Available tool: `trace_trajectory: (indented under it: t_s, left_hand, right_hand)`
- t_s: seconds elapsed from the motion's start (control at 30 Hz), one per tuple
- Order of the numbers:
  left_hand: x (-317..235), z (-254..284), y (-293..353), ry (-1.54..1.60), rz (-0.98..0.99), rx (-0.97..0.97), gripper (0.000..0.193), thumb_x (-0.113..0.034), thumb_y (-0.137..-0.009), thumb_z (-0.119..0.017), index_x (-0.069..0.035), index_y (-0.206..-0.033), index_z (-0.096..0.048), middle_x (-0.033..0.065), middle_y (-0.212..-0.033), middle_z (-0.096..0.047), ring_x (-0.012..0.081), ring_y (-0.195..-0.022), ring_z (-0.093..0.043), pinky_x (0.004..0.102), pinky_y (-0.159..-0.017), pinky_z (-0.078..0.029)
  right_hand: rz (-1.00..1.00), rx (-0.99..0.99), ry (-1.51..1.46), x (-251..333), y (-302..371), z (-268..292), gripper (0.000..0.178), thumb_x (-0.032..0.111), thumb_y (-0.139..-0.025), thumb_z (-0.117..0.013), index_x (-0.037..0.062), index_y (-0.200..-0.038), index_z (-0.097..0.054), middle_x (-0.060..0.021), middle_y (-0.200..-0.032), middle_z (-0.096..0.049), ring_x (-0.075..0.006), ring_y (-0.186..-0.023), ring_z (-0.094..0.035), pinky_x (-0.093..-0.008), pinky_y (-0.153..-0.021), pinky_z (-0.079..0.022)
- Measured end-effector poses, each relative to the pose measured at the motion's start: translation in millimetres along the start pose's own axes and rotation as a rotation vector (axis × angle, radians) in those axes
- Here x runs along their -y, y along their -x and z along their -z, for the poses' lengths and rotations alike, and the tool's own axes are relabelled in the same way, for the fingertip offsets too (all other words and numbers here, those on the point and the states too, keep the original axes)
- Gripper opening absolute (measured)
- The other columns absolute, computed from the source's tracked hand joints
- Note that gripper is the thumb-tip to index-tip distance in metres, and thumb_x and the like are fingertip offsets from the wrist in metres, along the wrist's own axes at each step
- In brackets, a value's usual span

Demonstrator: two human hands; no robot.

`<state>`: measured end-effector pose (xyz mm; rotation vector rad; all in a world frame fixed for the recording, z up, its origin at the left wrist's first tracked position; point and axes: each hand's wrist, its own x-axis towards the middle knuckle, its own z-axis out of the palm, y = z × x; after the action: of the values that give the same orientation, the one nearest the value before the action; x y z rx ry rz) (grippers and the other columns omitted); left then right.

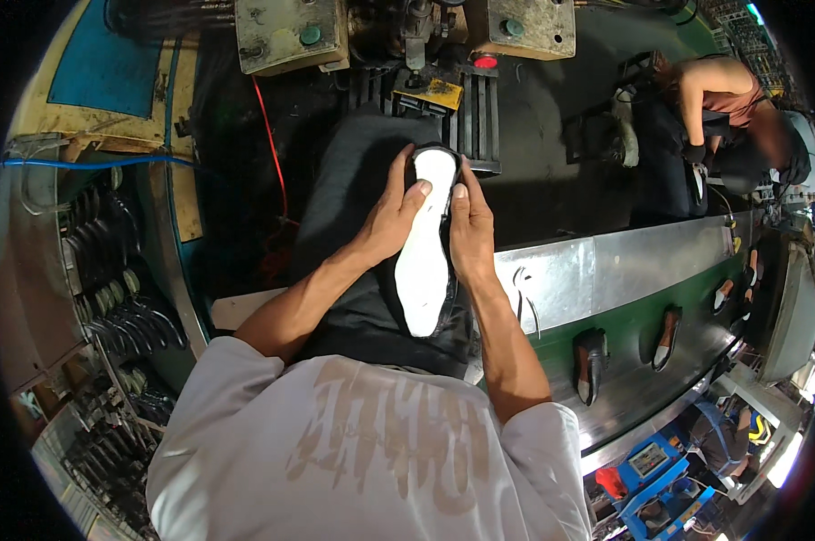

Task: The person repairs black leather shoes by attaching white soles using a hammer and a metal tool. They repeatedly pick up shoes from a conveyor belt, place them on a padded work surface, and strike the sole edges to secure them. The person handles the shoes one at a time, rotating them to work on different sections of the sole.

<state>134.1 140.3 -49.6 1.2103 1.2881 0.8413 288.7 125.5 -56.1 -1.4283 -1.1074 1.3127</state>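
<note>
Shoe sole (423, 270): smooth, matt, paper-like. Trousers (335, 198): matt cloth. Shirt (263, 451): matt cloth, creased. Ledge (628, 270): metal, smooth, shiny. Box (281, 36): metal, scuffed, rough-looking. Red button (486, 61): smooth, plastic-looking. Hose (101, 163): smooth plastic. Racked pieces (141, 329): glossy, smooth.

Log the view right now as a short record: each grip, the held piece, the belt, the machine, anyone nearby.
Left grip: closed on the far end of the shoe piece, thumb over its white face
Right grip: closed on the opposite edge, same end
Held piece: white face up, dark rim, pointed end toward the wearer
Green belt: at right, carrying shoes
Machine: ahead, red button visible
Co-worker: upper right, bent forward
</note>
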Motion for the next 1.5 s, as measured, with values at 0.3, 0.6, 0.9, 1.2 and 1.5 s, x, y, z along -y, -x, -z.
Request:
trace_trajectory:
  t_s: [0.3,0.6,0.9,1.2,1.5]
  left_hand:
    - [22.3,-6.0,-5.0,0.309,0.138,-0.274,0.063,-0.033,-0.111,-0.054,-0.003,-0.163,-0.034,0.0214,-0.157,-0.049,0.0316,-0.143,-0.048,0.0405,-0.119,-0.038]
    - [3.8,55.7,-78.9,-0.138,-0.186,0.047,0.049,-0.016,-0.1,-0.067,-0.004,-0.147,-0.061,0.0205,-0.137,-0.067,0.0326,-0.133,-0.061,0.0405,-0.112,-0.046]
    - [-7.8,92.4,-138.4,-0.217,-0.303,0.012,0.042,-0.025,-0.105,-0.064,0.003,-0.136,-0.066,0.0214,-0.133,-0.07,0.0307,-0.121,-0.069,0.04,-0.103,-0.053]
    - [-187.5,136.2,-331.6,0.742,0.067,0.083,0.049,-0.039,-0.101,-0.072,-0.004,-0.133,-0.064,0.0121,-0.125,-0.073,0.0241,-0.112,-0.071,0.0413,-0.099,-0.058]
    - [-196.0,169.5,-238.7,0.672,-0.026,0.111,0.042,-0.032,-0.101,-0.068,-0.004,-0.132,-0.063,0.0114,-0.112,-0.073,0.0237,-0.096,-0.074,0.0392,-0.086,-0.062]
  right_hand:
    - [0.274,0.299,0.969,75.6,88.0,0.0,0.088,0.032,-0.085,-0.086,0.0253,-0.162,-0.045,-0.03,-0.168,-0.025,-0.0533,-0.148,-0.036,-0.0563,-0.119,-0.041]
    - [0.452,0.365,1.101,70.3,94.6,34.9,0.079,0.022,-0.075,-0.087,0.0363,-0.149,-0.061,-0.0346,-0.168,-0.014,-0.0603,-0.141,-0.035,-0.0608,-0.11,-0.049]
    - [0.327,0.265,0.79,71.0,86.4,48.3,0.062,0.022,-0.082,-0.086,0.024,-0.142,-0.071,-0.0376,-0.166,-0.027,-0.0526,-0.148,-0.039,-0.0547,-0.12,-0.038]
    - [0.522,-0.022,0.993,134.3,24.5,74.8,0.073,0.018,-0.076,-0.088,0.0255,-0.145,-0.065,-0.0374,-0.167,-0.019,-0.0564,-0.144,-0.039,-0.0625,-0.11,-0.045]
    - [0.817,-0.07,1.087,241.2,-153.9,18.7,0.075,0.016,-0.076,-0.084,0.0326,-0.146,-0.065,-0.0357,-0.165,-0.024,-0.059,-0.141,-0.04,-0.0599,-0.111,-0.048]
